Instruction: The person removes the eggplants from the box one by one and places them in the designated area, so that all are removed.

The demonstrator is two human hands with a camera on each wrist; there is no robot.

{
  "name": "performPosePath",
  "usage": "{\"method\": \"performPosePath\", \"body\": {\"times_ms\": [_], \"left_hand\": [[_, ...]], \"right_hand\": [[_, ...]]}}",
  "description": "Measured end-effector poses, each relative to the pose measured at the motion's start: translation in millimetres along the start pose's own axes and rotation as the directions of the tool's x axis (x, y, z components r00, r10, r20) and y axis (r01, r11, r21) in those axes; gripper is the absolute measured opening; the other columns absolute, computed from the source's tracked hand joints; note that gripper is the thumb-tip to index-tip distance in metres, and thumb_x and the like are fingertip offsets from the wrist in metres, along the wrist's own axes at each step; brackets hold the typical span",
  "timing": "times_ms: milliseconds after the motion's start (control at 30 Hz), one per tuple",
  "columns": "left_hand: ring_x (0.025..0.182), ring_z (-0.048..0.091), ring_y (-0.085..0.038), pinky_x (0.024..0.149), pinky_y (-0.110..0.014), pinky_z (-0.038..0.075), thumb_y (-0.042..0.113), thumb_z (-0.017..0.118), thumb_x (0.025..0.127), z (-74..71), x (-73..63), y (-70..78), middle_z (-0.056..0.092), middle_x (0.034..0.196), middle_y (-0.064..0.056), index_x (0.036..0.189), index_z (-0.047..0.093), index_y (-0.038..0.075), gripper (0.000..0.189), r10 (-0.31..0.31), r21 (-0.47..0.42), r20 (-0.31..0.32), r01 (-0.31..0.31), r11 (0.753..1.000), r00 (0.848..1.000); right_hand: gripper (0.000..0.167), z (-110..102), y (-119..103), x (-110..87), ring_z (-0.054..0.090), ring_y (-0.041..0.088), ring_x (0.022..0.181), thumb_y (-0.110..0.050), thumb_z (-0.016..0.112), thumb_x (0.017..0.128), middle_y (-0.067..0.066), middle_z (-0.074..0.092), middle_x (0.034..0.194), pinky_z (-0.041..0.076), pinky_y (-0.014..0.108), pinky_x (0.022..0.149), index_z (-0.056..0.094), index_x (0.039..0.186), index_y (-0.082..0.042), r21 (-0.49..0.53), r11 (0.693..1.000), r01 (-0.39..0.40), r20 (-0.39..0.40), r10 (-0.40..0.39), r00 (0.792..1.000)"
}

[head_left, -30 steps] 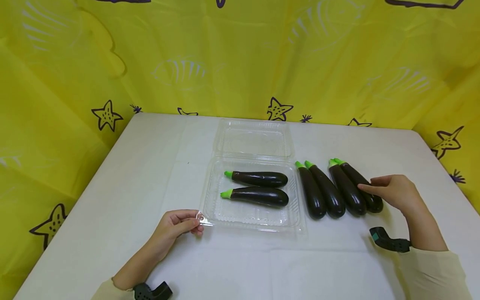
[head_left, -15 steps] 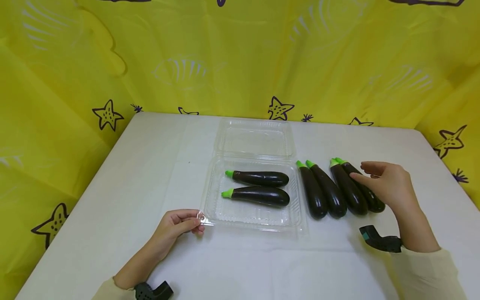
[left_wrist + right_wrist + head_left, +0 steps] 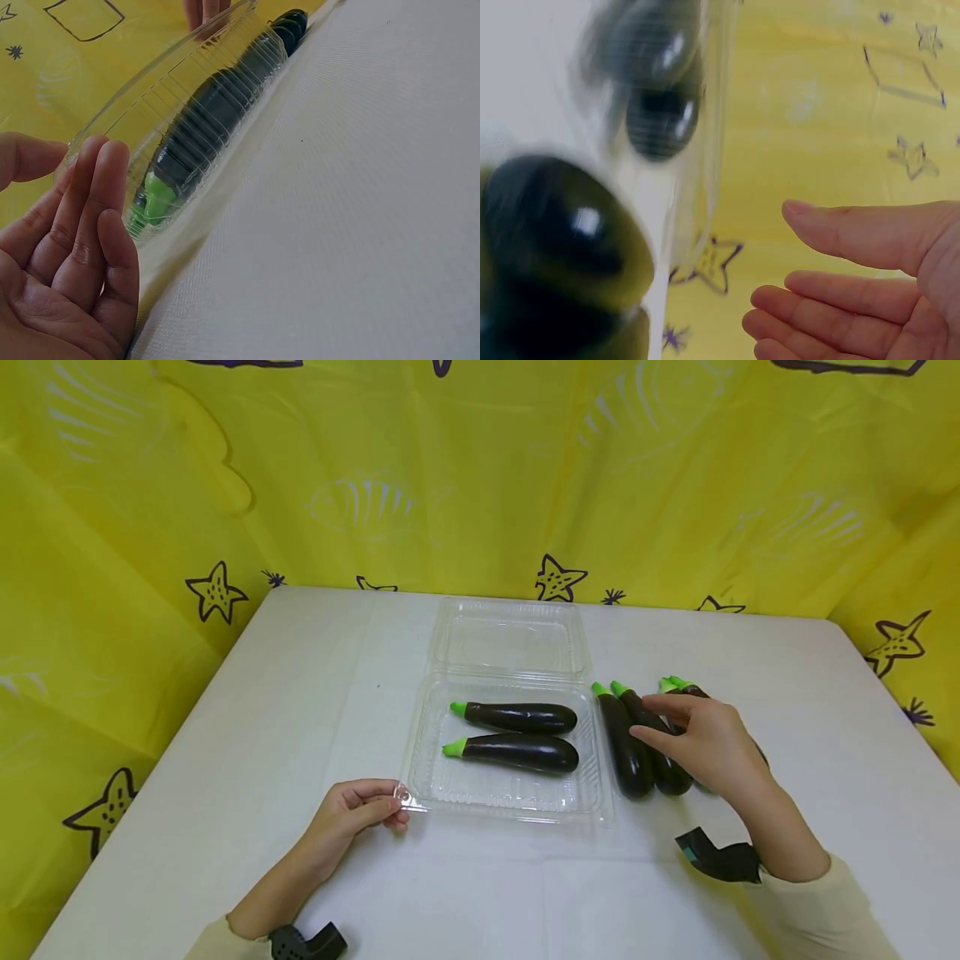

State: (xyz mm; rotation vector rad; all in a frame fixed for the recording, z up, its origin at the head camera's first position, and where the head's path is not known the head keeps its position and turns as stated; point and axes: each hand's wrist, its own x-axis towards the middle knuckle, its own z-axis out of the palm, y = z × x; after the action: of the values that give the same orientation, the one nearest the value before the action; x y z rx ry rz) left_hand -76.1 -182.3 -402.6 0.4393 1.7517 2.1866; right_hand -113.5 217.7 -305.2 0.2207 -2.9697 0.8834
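A clear plastic clamshell box (image 3: 495, 797) lies unfolded at mid-table, its lid (image 3: 510, 639) flat behind it. Two dark eggplants with green stems, a rear one (image 3: 521, 718) and a front one (image 3: 521, 754), lie side by side inside. My left hand (image 3: 348, 818) pinches the box's front left corner between thumb and fingers; the left wrist view shows the base slightly raised there. My right hand (image 3: 705, 739) hovers over several more eggplants (image 3: 625, 747) to the right of the box, thumb and fingers apart, holding nothing. It partly hides the farther eggplants (image 3: 690, 690).
The white table (image 3: 225, 760) runs back to a yellow cloth backdrop (image 3: 480, 485) with starfish drawings, which also hangs along both sides. A black wrist device (image 3: 720, 860) sits on the right wrist, another (image 3: 307, 941) on the left.
My right hand has moved left from the rightmost eggplant across the row, with nothing in it. The left hand keeps its pinch on the box corner, and the eggplants lie where they were.
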Motion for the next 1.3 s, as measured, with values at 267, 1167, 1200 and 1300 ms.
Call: {"method": "performPosePath", "body": {"times_ms": [267, 1167, 1200, 1300], "left_hand": [[0.072, 0.064, -0.012, 0.068, -0.027, 0.054, -0.005, 0.051, 0.088, -0.2, 0.3, -1.3, 0.067, 0.080, -0.003, 0.102, 0.051, -0.025, 0.024, 0.001, 0.000, 0.001, -0.001, 1.000, 1.000], [0.071, 0.064, -0.013, 0.068, -0.027, 0.054, -0.004, 0.051, 0.088, -1.1, 0.0, -0.9, 0.067, 0.079, -0.003, 0.101, 0.051, -0.024, 0.024, -0.003, -0.003, 0.006, 0.003, 1.000, 1.000], [0.071, 0.064, -0.013, 0.068, -0.027, 0.054, -0.004, 0.051, 0.088, -1.1, 0.0, -0.8, 0.067, 0.079, -0.003, 0.101, 0.051, -0.025, 0.024, -0.004, -0.003, 0.005, 0.004, 1.000, 1.000], [0.071, 0.064, -0.013, 0.068, -0.027, 0.054, -0.004, 0.051, 0.088, -1.1, 0.1, -0.7, 0.067, 0.079, -0.003, 0.102, 0.048, -0.027, 0.027, -0.006, -0.003, 0.004, 0.006, 1.000, 1.000]], "right_hand": [[0.043, 15.8, -26.5, 3.5, 0.059, 0.036, 0.097, -0.021, 0.074, 0.079, 0.019, 0.062, 0.109, 0.048, 0.049, 0.081, 0.063, 0.112, 0.004, 0.020, 0.996, 0.089, 0.030, -0.089, 0.996], [0.037, 79.2, -51.6, 6.7, 0.058, 0.031, 0.100, -0.011, 0.075, 0.075, 0.015, 0.064, 0.105, 0.046, 0.044, 0.086, 0.064, 0.107, 0.004, -0.090, 0.961, 0.263, 0.090, -0.255, 0.963], [0.037, 80.1, -51.5, 6.6, 0.058, 0.031, 0.100, -0.011, 0.075, 0.075, 0.015, 0.064, 0.105, 0.046, 0.044, 0.086, 0.064, 0.106, 0.004, -0.095, 0.959, 0.267, 0.085, -0.259, 0.962], [0.037, 82.9, -50.3, 7.3, 0.058, 0.031, 0.100, -0.010, 0.076, 0.074, 0.016, 0.064, 0.104, 0.047, 0.043, 0.086, 0.064, 0.105, 0.005, -0.117, 0.950, 0.288, 0.059, -0.283, 0.957]]}}
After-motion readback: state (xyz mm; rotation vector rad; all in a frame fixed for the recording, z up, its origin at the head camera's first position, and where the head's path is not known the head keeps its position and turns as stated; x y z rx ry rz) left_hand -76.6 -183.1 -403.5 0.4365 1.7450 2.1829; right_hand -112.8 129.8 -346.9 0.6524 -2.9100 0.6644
